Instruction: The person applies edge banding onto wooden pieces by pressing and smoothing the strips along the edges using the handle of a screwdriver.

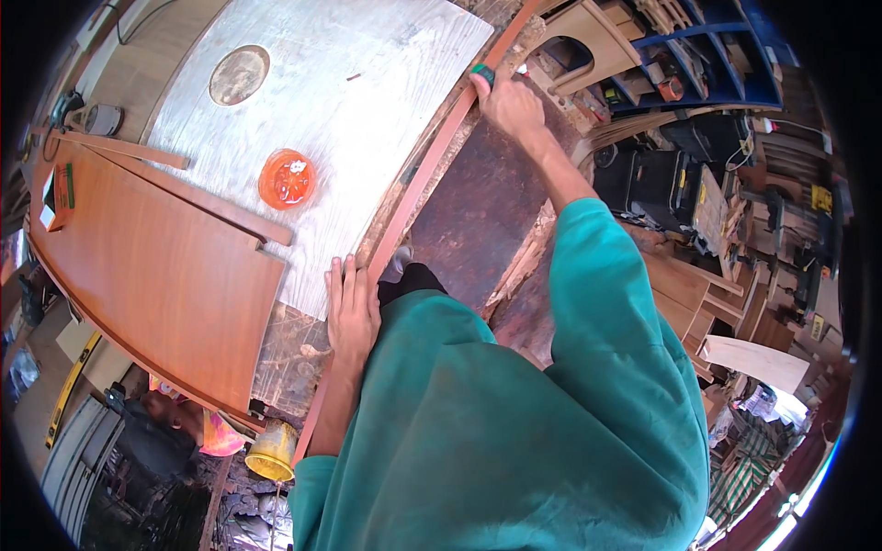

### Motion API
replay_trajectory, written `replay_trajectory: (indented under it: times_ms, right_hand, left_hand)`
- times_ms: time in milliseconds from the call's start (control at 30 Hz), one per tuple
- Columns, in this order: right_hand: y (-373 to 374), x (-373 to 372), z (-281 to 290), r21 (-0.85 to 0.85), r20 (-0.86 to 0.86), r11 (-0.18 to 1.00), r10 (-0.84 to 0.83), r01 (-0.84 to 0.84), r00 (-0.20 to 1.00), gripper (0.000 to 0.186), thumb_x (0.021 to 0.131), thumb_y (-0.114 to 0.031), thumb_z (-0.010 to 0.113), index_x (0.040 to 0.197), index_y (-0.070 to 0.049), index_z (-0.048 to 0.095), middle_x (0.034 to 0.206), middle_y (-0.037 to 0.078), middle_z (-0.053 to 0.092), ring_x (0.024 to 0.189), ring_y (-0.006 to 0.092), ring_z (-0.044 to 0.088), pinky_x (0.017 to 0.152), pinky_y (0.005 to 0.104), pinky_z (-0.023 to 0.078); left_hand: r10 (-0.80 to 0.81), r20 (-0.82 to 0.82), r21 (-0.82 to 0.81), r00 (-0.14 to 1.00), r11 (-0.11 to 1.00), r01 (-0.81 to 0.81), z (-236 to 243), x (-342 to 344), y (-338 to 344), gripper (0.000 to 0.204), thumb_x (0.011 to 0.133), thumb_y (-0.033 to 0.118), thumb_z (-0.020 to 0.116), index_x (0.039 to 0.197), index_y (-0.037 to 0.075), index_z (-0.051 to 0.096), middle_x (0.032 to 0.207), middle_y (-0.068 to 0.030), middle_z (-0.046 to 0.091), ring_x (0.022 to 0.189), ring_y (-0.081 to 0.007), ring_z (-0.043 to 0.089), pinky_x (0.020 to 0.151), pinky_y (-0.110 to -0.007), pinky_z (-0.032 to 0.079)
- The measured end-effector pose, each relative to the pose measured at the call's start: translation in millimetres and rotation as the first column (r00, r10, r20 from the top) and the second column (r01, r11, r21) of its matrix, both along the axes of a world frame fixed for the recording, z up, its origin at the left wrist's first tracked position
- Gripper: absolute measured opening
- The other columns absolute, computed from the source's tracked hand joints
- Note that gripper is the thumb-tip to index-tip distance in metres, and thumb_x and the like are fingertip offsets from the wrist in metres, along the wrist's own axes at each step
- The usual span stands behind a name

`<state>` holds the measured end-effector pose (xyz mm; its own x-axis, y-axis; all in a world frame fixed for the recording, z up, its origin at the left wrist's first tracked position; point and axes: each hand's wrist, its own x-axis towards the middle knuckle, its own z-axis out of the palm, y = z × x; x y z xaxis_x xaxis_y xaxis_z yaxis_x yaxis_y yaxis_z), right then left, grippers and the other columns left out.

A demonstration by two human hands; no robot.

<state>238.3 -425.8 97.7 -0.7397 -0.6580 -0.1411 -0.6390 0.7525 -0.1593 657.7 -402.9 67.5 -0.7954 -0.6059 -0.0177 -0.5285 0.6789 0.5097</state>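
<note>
A long reddish-brown wooden strip (pixel 415 191) runs along the near edge of the workbench, from the far right down past my left side. My right hand (pixel 513 108) is closed on a small green item (pixel 483 73) at the strip's far part; its exact kind is hard to make out. Farther down, my left hand (pixel 354 308) lies with its fingers stretched out beside the strip, at the lower corner of a pale wood-grain board (pixel 367 101). An orange see-through dish (pixel 287 179) sits on that board, which has a round cut-out (pixel 239 75).
To the left lies a glossy brown panel (pixel 175 285) with narrow wooden pieces (pixel 202 197) along it and a small green-and-orange box (pixel 61 195). A yellow bucket (pixel 272 450) stands below the bench. Blue shelving (pixel 707 55) and black cases (pixel 652 184) are at right. Someone crouches at lower left.
</note>
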Motion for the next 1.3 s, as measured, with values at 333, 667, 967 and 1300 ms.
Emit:
replay_trajectory:
  times_ms: [333, 667, 967, 1300]
  right_hand:
    - [-22.2, -85.4, -6.5, -0.055, -0.08, 0.998, 0.029, -0.033, 0.996, 0.065, 0.098, -0.059, 0.039, 0.112, 0.002, 0.057, 0.098, 0.03, 0.068, 0.095, 0.0457, 0.066, 0.085, 0.0543, 0.051]
    - [-34.0, -140.3, -4.4, -0.189, -0.136, 0.98, 0.041, -0.067, 0.99, 0.064, 0.097, -0.056, 0.043, 0.114, 0.004, 0.056, 0.097, 0.031, 0.067, 0.095, 0.0502, 0.064, 0.085, 0.0556, 0.05]
    - [-78.5, -248.3, -9.7, -0.032, 0.007, 0.988, -0.148, 0.149, 0.989, 0.07, 0.098, -0.059, 0.036, 0.122, 0.005, 0.054, 0.111, 0.034, 0.063, 0.11, 0.0471, 0.059, 0.094, 0.0517, 0.047]
    - [-65.3, -363.8, -10.1, 0.05, 0.169, 0.954, -0.301, 0.297, 0.938, 0.077, 0.097, -0.063, 0.033, 0.129, 0.002, 0.057, 0.125, 0.031, 0.059, 0.115, 0.0379, 0.061, 0.091, 0.047, 0.051]
  left_hand:
    - [-0.014, 0.083, -0.015, 0.996, 1.0, 0.015, 1.5, -1.6, -0.4, 0.046, 0.095, 0.016, 0.053, 0.136, -0.005, 0.048, 0.147, -0.022, 0.042, 0.138, -0.0459, 0.034, 0.115, -0.055, 0.03]
    - [0.007, 0.068, -0.023, 0.998, 1.0, -0.006, -2.4, -0.6, 2.6, 0.038, 0.096, 0.017, 0.054, 0.128, -0.004, 0.052, 0.144, -0.022, 0.046, 0.136, -0.0465, 0.038, 0.113, -0.057, 0.031]
    - [0.009, 0.144, -0.077, 0.99, 0.997, 0.002, -2.2, -0.2, 2.7, 0.032, 0.094, 0.015, 0.056, 0.12, -0.003, 0.056, 0.142, -0.0207, 0.049, 0.134, -0.0458, 0.041, 0.112, -0.06, 0.031]
    - [0.034, 0.135, -0.014, 0.99, 0.999, -0.032, -1.6, 1.8, 2.2, 0.032, 0.093, 0.015, 0.056, 0.12, -0.002, 0.058, 0.14, -0.0211, 0.051, 0.134, -0.0458, 0.043, 0.111, -0.06, 0.032]
